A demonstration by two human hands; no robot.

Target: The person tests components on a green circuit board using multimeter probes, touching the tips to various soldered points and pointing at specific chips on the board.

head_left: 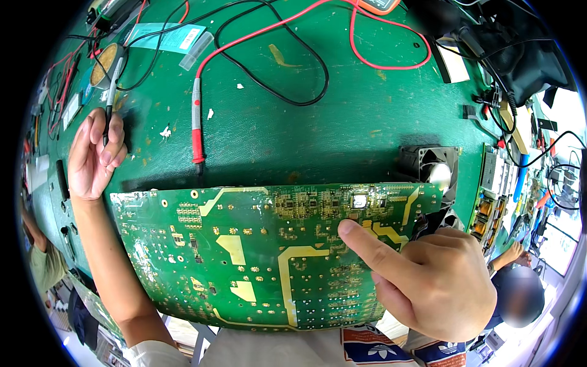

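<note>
My left hand is closed on a grey-and-black probe, held upright left of a large green circuit board with gold traces and small components. My right hand is over the board's right part, its index fingertip at the board just below a small shiny square component; the other fingers are curled, and what is inside them is hidden. A red-and-grey probe lies beyond the board on the green mat, its black tip at the far edge. A black fan sits behind the board's right end.
Red and black leads loop across the mat to an orange meter. A round tan container sits at back left. Boards, tools and black cables crowd the right. Another person is at right, another person's arm at far left.
</note>
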